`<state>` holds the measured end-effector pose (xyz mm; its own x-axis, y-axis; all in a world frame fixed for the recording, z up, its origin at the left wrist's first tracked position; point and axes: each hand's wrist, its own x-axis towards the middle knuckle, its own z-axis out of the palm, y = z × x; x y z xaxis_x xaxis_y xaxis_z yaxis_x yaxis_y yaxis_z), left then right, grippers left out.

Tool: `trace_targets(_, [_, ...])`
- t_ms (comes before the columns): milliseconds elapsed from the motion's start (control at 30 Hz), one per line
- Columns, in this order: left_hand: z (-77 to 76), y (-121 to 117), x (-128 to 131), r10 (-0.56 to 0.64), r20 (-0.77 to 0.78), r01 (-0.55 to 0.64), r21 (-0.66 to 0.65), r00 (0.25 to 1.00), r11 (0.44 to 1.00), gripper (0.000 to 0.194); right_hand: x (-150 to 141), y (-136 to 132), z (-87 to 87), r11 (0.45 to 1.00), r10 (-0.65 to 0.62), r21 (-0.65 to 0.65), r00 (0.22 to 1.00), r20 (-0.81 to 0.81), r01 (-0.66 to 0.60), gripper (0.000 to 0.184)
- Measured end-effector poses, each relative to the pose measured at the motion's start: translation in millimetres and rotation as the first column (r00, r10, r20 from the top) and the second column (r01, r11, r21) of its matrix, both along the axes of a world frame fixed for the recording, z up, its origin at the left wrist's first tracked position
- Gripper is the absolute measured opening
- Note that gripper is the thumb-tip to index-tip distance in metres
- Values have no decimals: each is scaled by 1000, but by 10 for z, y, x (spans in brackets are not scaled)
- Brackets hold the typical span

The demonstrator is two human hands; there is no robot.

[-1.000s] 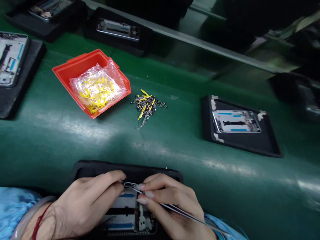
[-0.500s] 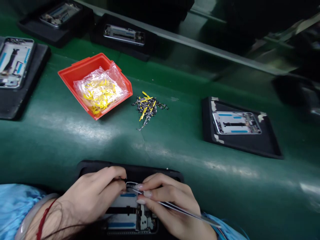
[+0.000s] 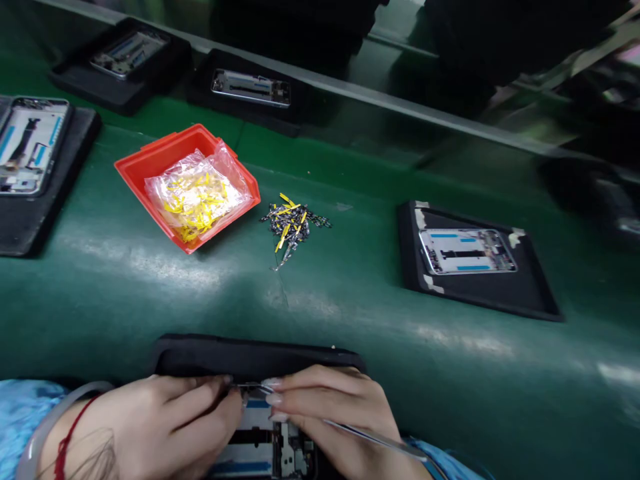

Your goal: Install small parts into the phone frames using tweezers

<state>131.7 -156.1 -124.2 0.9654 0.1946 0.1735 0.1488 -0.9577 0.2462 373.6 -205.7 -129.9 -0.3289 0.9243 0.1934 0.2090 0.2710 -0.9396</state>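
Observation:
An opened phone frame [image 3: 257,437] lies in a black tray [image 3: 210,353] at the bottom of the view, its silvery inside showing blue strips and a dark flex cable. My right hand [image 3: 335,413] grips metal tweezers [image 3: 370,437], their tips at the phone's upper edge. My left hand [image 3: 175,427] is closed in a pinch at that same edge, close to the tweezer tips. A thin dark piece spans the gap between both sets of fingertips. Whatever the left fingers pinch is mostly hidden, and that hand covers the phone's left end.
A red bin [image 3: 187,187] holds a plastic bag [image 3: 200,197] of yellow-tabbed parts. Beside it is a loose pile of small black and yellow strips [image 3: 290,223]. More phone frames sit on black trays, one at right [image 3: 467,252], others at left [image 3: 33,147] and back [image 3: 250,88].
The whole view has shifted, so the bench items appear slightly lower. My left hand has turned flatter, with its fingers lower along the phone's edge. The tweezers remain in my right hand.

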Motion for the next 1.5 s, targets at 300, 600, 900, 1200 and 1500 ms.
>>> trace_targets(300, [17, 34, -37, 5, 29, -5, 9, 1000, 1000, 36, -29, 22, 29, 996, -55, -72, 998, -44, 51, 24])
trace_targets(600, [-19, 8, -47, -19, 41, 15, 102, 999, 995, 36, -35, 3, 10, 994, -74, -85, 996, -47, 69, 23])
trace_targets(900, [39, -8, 26, -34, 17, 29, 221, 999, 975, 27, -46, 10, 10, 990, -109, -98, 992, -56, 103, 21])
trace_targets(1200, [2, 0, 55, 82, 64, -81, -6, 995, 997, 44, -52, 39, 30, 977, -169, -142, 983, -70, 158, 12])
trace_targets(1500, [120, 109, 175, 84, 92, -78, -71, 992, 994, 52, -54, 39, 39, 970, -201, -158, 974, -103, 183, 12])
